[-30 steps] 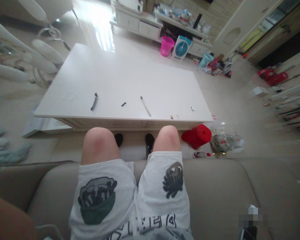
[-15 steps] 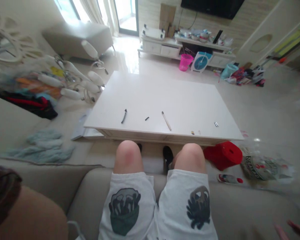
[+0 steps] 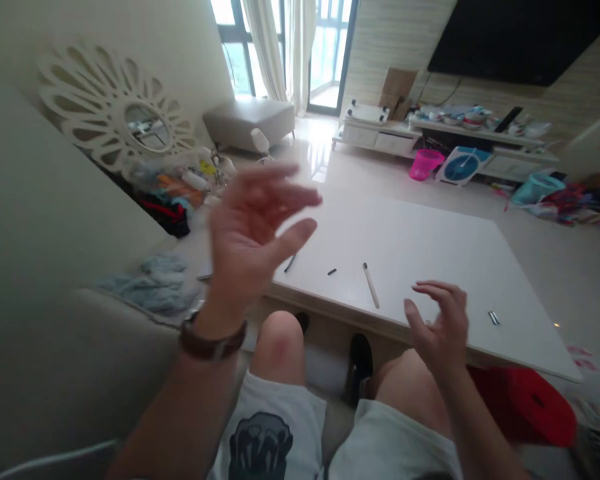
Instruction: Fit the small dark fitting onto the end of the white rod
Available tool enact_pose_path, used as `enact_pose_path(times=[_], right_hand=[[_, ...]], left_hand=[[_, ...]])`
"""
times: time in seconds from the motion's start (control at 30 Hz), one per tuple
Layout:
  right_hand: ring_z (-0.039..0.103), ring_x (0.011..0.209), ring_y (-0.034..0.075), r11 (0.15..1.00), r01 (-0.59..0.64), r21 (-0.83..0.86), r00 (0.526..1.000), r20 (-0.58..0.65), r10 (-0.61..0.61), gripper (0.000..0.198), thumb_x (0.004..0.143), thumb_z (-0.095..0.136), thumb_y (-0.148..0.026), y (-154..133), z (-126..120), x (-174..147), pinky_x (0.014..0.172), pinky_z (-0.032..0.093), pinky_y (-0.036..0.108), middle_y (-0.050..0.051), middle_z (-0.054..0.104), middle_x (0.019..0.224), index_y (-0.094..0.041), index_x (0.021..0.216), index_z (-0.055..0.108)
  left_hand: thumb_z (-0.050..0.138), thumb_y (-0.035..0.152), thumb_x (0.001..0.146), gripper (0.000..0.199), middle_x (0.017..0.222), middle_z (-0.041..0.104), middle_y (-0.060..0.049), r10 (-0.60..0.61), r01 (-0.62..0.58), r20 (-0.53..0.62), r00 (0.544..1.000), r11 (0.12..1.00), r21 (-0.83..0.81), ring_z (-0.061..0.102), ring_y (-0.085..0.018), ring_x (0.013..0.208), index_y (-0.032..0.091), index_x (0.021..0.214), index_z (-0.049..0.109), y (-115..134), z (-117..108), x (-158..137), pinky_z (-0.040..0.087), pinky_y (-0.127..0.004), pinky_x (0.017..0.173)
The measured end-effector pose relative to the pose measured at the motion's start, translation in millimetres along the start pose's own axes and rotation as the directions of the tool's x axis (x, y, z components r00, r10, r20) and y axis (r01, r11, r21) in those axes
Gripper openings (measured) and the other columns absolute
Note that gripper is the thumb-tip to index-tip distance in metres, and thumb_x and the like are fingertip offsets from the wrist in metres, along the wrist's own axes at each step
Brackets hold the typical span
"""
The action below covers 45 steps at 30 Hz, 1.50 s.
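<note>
My left hand (image 3: 260, 233) is raised over the near left part of the white table (image 3: 425, 233), fingers apart and slightly curled, slightly blurred, holding nothing. A dark slim razor-like handle (image 3: 290, 263) shows just beside its thumb, its upper end hidden by the hand. My right hand (image 3: 443, 327) hovers over the near right edge with thumb and fingers spread and nothing in them. Between the hands lie a small black piece (image 3: 332, 272) and a pale-handled toothbrush (image 3: 371, 285) with dark bristles. Small silvery pieces (image 3: 494, 317) lie right of my right hand.
A red stool-like object (image 3: 535, 403) stands on the floor at the table's right front. Beyond the table are a pink basket (image 3: 425, 165), a blue fan (image 3: 464, 166) and a cluttered TV cabinet (image 3: 365, 133). A sunburst mirror (image 3: 147, 127) leans at left.
Both hands have come up from the lower edges of the view to above the table's near side. The view has turned left; my right hand now covers the small yellowish piece.
</note>
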State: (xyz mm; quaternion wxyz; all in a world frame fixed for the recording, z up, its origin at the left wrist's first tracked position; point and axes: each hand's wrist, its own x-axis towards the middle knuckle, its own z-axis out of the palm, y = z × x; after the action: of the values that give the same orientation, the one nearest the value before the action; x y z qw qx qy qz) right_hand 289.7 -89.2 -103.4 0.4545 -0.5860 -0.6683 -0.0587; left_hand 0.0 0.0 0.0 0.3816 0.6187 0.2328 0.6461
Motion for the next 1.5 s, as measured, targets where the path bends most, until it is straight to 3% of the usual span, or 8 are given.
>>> enact_pose_path(times=[0.07,0.2,0.4,0.6,0.73,0.97,1.3,1.5], right_hand=[[0.055,0.103,0.026,0.997,-0.008,0.081,1.000,0.016,0.007,0.013,0.090,0.060,-0.027,-3.6,45.8,22.1,0.093,0.045,0.044,0.007,0.061,0.104,-0.019,0.101,0.064],[0.054,0.101,0.026,0.989,-0.095,0.109,0.985,0.154,0.078,0.011,0.087,0.059,-0.026,22.6,114.1,49.8,0.093,0.043,0.043,0.006,0.061,0.101,-0.022,0.096,0.063],[0.056,0.098,0.025,0.955,-0.270,-0.125,0.846,0.443,0.297,0.013,0.087,0.054,-0.027,122.7,148.6,41.9,0.092,0.042,0.039,0.007,0.064,0.098,-0.020,0.091,0.064],[0.062,0.089,0.020,0.913,-0.312,-0.264,0.560,0.725,0.401,0.017,0.090,0.053,-0.032,157.7,151.0,41.7,0.076,0.042,0.030,0.004,0.069,0.101,-0.022,0.099,0.064],[0.064,0.090,0.021,0.897,-0.296,-0.329,0.442,0.785,0.434,0.023,0.089,0.054,-0.035,158.4,150.4,43.1,0.074,0.041,0.031,0.006,0.071,0.104,-0.022,0.106,0.064],[0.065,0.098,0.024,0.897,-0.262,-0.357,0.418,0.796,0.439,0.029,0.090,0.052,-0.036,149.7,127.9,23.4,0.079,0.043,0.033,0.009,0.071,0.108,-0.020,0.110,0.065],[0.067,0.098,0.025,0.898,-0.277,-0.343,0.362,0.828,0.428,0.034,0.088,0.054,-0.040,137.7,108.4,-13.6,0.082,0.046,0.033,0.010,0.072,0.111,-0.021,0.114,0.065],[0.065,0.103,0.026,0.913,-0.223,-0.341,0.398,0.823,0.405,0.034,0.089,0.054,-0.040,144.0,122.5,-0.5,0.084,0.046,0.034,0.011,0.070,0.114,-0.021,0.115,0.065]], left_hand=[[0.071,0.021,0.081,0.023,0.087,0.071,-0.001,-0.260,0.259,-0.005,0.966,0.961,0.098,0.067,-0.010,0.083,0.015,0.102,0.065,-59.4,21.2,-7.5,0.057,-0.024,0.079],[0.062,0.016,0.081,0.021,0.092,0.073,-0.007,-0.653,0.603,-0.041,0.756,0.671,0.432,0.068,-0.016,0.084,0.014,0.102,0.068,-185.8,39.3,-30.0,0.055,-0.026,0.075],[0.058,0.027,0.085,0.032,0.117,0.065,-0.019,-0.808,0.328,-0.105,0.579,0.113,0.938,0.059,-0.032,0.117,0.010,0.111,0.066,-288.7,-16.7,-40.2,0.044,-0.042,0.105],[0.053,0.028,0.088,0.048,0.129,0.052,-0.020,-0.811,0.252,-0.212,0.545,-0.083,0.964,0.054,-0.034,0.117,0.016,0.135,0.050,-307.4,-32.9,-38.9,0.046,-0.044,0.098],[0.054,0.024,0.088,0.039,0.129,0.052,-0.017,-0.742,0.164,-0.052,0.668,0.079,0.983,0.049,-0.031,0.120,0.018,0.126,0.059,-305.9,4.7,-45.3,0.044,-0.040,0.101],[0.057,0.021,0.088,0.030,0.117,0.060,-0.012,-0.771,0.146,0.126,0.625,0.274,0.951,0.057,-0.023,0.109,0.018,0.118,0.061,-314.0,67.0,-77.0,0.045,-0.033,0.095],[0.059,0.011,0.084,0.020,0.104,0.066,-0.011,-0.753,0.226,0.127,0.646,0.348,0.910,0.061,-0.021,0.099,0.016,0.103,0.065,-327.9,78.3,-103.9,0.046,-0.032,0.090],[0.052,0.009,0.087,0.017,0.090,0.070,-0.012,-0.777,0.400,0.081,0.625,0.408,0.821,0.065,-0.020,0.091,0.013,0.089,0.069,-329.0,86.3,-94.7,0.049,-0.034,0.089]])
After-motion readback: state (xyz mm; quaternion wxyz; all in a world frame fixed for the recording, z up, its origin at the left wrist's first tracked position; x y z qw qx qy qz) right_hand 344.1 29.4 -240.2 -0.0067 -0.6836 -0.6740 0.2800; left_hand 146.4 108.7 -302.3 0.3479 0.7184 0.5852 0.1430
